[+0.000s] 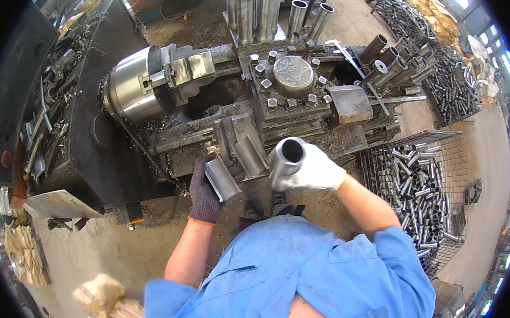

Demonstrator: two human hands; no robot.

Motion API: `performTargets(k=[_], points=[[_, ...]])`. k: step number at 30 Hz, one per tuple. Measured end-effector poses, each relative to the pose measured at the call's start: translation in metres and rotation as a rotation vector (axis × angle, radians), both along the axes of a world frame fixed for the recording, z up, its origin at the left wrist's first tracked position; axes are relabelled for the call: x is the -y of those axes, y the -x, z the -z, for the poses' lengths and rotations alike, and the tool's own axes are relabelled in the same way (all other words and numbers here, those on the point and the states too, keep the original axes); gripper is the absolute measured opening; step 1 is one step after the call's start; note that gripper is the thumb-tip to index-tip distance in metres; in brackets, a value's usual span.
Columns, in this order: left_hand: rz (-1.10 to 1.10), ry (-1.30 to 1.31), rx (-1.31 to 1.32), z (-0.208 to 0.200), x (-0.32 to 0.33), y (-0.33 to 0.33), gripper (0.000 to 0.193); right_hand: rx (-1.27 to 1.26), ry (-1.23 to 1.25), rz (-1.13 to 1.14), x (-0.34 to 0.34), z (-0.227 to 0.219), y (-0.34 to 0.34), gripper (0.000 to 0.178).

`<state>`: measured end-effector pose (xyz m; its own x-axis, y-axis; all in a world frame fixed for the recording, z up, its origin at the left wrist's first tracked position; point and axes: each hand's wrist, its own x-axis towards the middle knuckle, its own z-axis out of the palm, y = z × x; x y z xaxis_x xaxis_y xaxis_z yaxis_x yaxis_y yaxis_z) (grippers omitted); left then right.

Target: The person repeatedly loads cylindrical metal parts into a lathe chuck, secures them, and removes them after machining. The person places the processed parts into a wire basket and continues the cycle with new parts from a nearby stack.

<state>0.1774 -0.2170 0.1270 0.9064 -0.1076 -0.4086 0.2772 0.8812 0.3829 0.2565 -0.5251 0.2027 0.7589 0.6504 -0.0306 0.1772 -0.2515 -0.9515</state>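
My left hand (pixel 203 189), in a dark knit glove, grips a half-round metal shell (pixel 223 180) with its hollow side up. A second half-round shell (pixel 250 156) rests just beyond it, against the front of a lathe. My right hand (pixel 318 169), in a white glove, is wrapped round a short steel tube (pixel 284 166) whose dark open end tilts up. The tube is apart from both shells, and the fingers on its far side are partly hidden. Behind my hands are the lathe's round chuck (pixel 137 87) and its bolted tool post (pixel 293 75).
Several steel tubes (pixel 246 18) stand upright behind the tool post, with more tubes (pixel 390 67) leaning at its right. A caliper (pixel 345 58) lies between them. A wire basket (pixel 458 186) of cut tubes is to my right. Paper-like sacks (pixel 108 299) sit lower left.
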Motion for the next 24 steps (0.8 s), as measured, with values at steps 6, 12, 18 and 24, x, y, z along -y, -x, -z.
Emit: performTargets(k=[6,12,18,24], points=[[-0.010,-0.035,0.018,-0.009,0.000,-0.019,0.078,-0.032,0.097,0.262,0.018,-0.010,-0.015,0.041],[-0.058,-0.124,0.121,-0.024,0.007,-0.014,0.087,0.436,0.600,0.223,0.061,-0.105,-0.081,0.046],[-0.131,-0.445,0.179,-0.039,0.026,-0.008,0.085,0.753,0.664,0.357,-0.036,-0.139,-0.288,0.058],[-0.179,-0.486,0.178,-0.051,0.009,0.006,0.085,0.718,0.790,0.430,-0.078,-0.120,-0.342,0.054]])
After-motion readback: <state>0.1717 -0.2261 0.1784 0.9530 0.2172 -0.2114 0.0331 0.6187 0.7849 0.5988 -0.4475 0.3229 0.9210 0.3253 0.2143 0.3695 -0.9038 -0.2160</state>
